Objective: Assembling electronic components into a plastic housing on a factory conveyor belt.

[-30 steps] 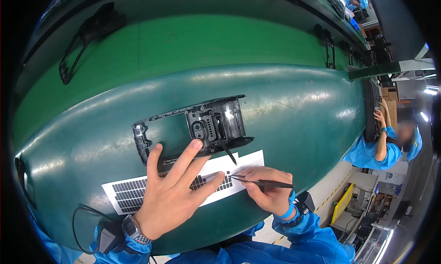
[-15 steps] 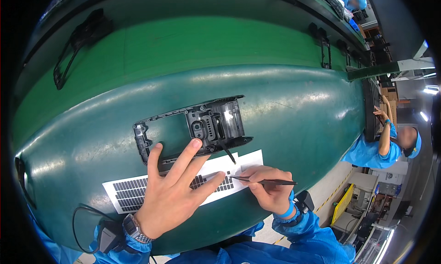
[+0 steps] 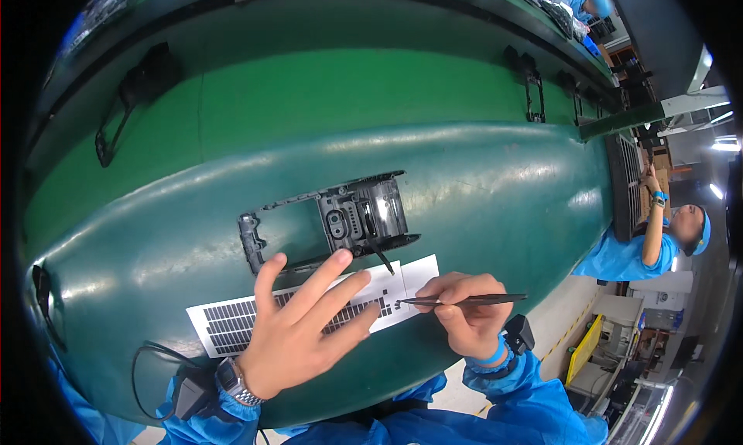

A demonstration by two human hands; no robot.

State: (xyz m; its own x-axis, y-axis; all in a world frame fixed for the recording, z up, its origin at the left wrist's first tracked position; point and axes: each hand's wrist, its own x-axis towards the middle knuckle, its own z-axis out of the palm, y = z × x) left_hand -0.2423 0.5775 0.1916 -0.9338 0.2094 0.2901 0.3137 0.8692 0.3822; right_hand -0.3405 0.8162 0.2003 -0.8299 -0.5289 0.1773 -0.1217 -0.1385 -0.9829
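Observation:
My right hand (image 3: 474, 317) grips a pair of black tweezers (image 3: 495, 299), its tips pointing left. A tiny dark piece shows at or just beside the tips; whether it is pinched cannot be told. Under the tips lies a white sheet (image 3: 200, 315) with rows of small black rectangular stickers, some of its spots bare. My left hand (image 3: 302, 337) rests on the sheet with fingers spread, covering its middle. Just beyond the fingertips lies a black plastic housing (image 3: 337, 222) with a large rectangular opening at its left and a short dark strip sticking out toward the sheet.
All this lies on a dark green mat (image 3: 495, 189). Beyond it runs a brighter green belt (image 3: 309, 81) carrying several black frame parts (image 3: 133, 85). At the right, a co-worker in blue (image 3: 631, 251) reaches over a black rack (image 3: 623, 186). A black cable (image 3: 135, 375) loops by my left wrist.
My right hand has moved the tweezers a little to the right, and a small dark piece now appears near their tips. My left hand stays spread on the sheet.

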